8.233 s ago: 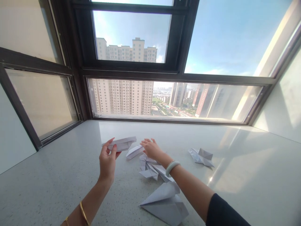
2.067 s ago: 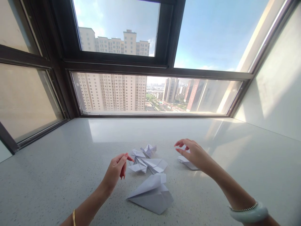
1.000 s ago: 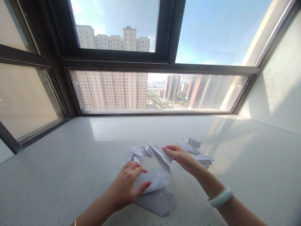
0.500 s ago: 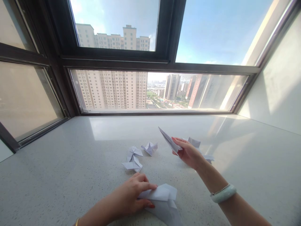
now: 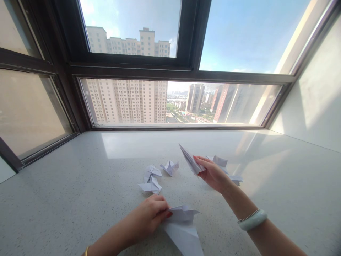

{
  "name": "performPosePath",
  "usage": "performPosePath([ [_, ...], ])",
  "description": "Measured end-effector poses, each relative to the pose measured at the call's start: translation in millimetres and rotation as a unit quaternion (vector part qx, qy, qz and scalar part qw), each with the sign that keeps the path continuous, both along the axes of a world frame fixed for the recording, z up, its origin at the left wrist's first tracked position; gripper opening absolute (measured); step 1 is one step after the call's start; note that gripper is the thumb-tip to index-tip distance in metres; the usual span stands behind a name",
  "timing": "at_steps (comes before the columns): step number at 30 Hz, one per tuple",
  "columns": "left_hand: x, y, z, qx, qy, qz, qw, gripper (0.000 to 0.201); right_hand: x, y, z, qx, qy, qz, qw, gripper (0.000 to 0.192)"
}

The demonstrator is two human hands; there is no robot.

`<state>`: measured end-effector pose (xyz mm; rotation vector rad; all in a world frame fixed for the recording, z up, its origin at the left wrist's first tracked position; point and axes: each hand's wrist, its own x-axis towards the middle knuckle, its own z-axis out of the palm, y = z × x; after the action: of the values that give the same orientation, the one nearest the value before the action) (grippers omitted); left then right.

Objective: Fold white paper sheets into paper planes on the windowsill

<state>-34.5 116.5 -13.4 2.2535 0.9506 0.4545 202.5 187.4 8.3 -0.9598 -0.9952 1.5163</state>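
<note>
My right hand [image 5: 214, 174] is closed round a paper plane [image 5: 189, 159], its pointed tip aimed up and to the left, above the sill. Nearer to me, my left hand [image 5: 153, 215] pinches the left edge of a second white paper plane [image 5: 183, 229], whose folded flaps stand partly raised. Just beyond my left hand, folded paper pieces [image 5: 151, 179] rest close together, and a small pointed paper piece [image 5: 169, 168] sits to their right. More folded paper [image 5: 220, 161] lies behind my right hand, partly hidden by it.
The speckled white sill [image 5: 80, 199] spreads under everything. A dark window frame [image 5: 144, 73] borders it at the back and left, with tall buildings outside. On the right rises a white wall [image 5: 317, 99].
My left hand has shifted from lying over the near paper plane to pinching its left edge, and that plane has turned and lifted its flaps. My right hand's plane has tilted slightly.
</note>
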Motion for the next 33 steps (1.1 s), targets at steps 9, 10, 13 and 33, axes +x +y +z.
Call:
performPosePath([
  [9,-2.2,8.5,-1.0,-0.104,-0.132,0.107,0.980,0.033,-2.7,-2.0,-0.1,0.014,-0.015,0.019,1.000,0.016],
  [10,-2.8,10.4,-1.2,-0.142,-0.170,0.118,0.968,0.034,-3.2,-2.2,0.2,0.017,-0.021,0.021,0.999,0.017],
  [13,-5.9,15.8,0.7,-0.215,-0.288,0.158,0.920,0.038,-5.4,-2.7,0.4,0.022,-0.058,0.041,0.997,0.020],
  [33,-4.6,14.9,1.6,-0.114,-0.304,0.223,0.919,0.031,-54.9,-30.9,-11.3,0.163,-0.180,0.197,0.950,0.035],
])
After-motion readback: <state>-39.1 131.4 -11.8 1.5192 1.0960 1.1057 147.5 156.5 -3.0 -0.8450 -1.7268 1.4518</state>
